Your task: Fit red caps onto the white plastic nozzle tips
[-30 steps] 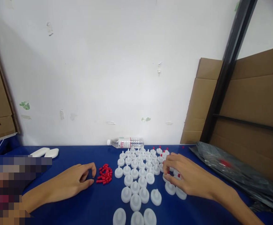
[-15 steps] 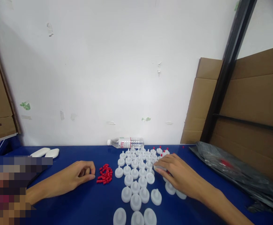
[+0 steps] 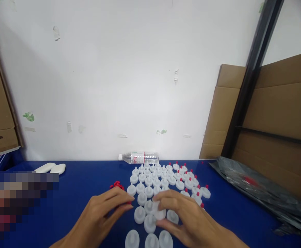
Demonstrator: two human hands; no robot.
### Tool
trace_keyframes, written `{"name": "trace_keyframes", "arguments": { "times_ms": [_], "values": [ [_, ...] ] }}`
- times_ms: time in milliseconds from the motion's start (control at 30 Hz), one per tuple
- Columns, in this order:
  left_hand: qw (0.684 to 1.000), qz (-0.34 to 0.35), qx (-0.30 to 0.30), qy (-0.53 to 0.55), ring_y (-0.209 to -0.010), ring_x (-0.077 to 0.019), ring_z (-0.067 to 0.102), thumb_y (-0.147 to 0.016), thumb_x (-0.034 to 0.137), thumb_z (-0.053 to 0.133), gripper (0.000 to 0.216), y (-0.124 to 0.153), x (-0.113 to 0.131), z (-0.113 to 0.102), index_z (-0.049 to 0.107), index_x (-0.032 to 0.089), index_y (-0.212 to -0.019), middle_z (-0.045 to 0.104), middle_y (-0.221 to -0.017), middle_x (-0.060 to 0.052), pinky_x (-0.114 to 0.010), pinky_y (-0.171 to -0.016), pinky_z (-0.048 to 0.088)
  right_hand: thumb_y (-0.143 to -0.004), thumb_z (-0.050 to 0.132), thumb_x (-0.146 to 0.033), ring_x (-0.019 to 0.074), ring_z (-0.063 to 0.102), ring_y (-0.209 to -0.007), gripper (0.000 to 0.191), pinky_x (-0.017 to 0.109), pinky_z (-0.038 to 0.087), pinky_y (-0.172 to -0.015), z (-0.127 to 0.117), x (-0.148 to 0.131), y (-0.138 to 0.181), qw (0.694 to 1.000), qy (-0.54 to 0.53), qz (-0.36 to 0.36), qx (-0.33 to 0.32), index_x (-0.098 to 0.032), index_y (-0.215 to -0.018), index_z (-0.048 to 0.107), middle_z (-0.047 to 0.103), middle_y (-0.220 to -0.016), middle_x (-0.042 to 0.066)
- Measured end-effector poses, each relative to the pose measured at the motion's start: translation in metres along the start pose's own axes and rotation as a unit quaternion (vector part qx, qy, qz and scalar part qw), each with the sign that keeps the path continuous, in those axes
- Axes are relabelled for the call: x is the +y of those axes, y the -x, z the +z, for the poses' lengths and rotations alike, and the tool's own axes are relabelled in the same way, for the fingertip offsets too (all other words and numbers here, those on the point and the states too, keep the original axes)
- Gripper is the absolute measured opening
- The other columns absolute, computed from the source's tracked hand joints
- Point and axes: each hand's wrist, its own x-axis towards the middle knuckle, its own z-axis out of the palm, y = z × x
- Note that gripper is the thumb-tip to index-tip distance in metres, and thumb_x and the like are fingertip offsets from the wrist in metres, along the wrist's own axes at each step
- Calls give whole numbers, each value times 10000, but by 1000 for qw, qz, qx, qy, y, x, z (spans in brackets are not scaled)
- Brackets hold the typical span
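Pinching a red cap (image 3: 129,203), the left hand (image 3: 101,210) faces a white lid (image 3: 159,212) the right hand (image 3: 189,213) grips, the worktop's (image 3: 88,179) far edge beyond.

the only view comes from a camera on the person's head, facing forward and down across the blue tabletop (image 3: 85,181) to the white wall (image 3: 124,75). the left hand (image 3: 98,210) and right hand (image 3: 186,215) sit close, low in view; the plastic bottle (image 3: 138,157) lies farther off.
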Motion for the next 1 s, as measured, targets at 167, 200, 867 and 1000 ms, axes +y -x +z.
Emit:
{"name": "trace_keyframes", "arguments": {
  "times_ms": [167, 200, 867, 1000],
  "values": [
    [995, 91, -17, -28, -636, -97, 708, -1086, 219, 511, 211, 9, 11, 13, 673, 231, -1220, 738, -893, -31, -159, -553, 528, -1039, 644, -355, 136, 744, -1062, 295, 219, 577, -937, 2, -10, -3, 999, -25, -19, 10, -243, -1279, 514, 768, -1184, 50],
    [994, 101, -23, -27, -631, -99, 710, -1080, 198, 511, 213, 10, 12, 15, 666, 224, -1225, 738, -894, -37, -159, -551, 537, -1047, 631, -346, 142, 741, -1082, 279, 228, 578, -945, 1, -12, -4, 1000, -19, -22, 7, -239, -1278, 518, 766, -1202, 57],
    [982, 121, -24, -140, -523, -130, 661, -1101, 220, 436, 204, 8, 17, 26, 587, 213, -964, 699, -740, -11, -214, -496, 519, -1052, 571, -160, 146, 696, -1168, 160, 257, 534, -1053, 23, -11, 2, 993, 93, -67, -18, -221, -904, 580, 754, -1196, 35],
    [985, 104, -46, -128, -453, -130, 591, -1117, 210, 338, 314, 14, 19, 30, 555, 229, -891, 619, -659, 1, -241, -422, 437, -1006, 602, -134, 174, 727, -1090, 181, 285, 575, -1006, 27, -17, 0, 978, 179, -100, 27, -219, -848, 578, 772, -1157, 78]
  ]
}}
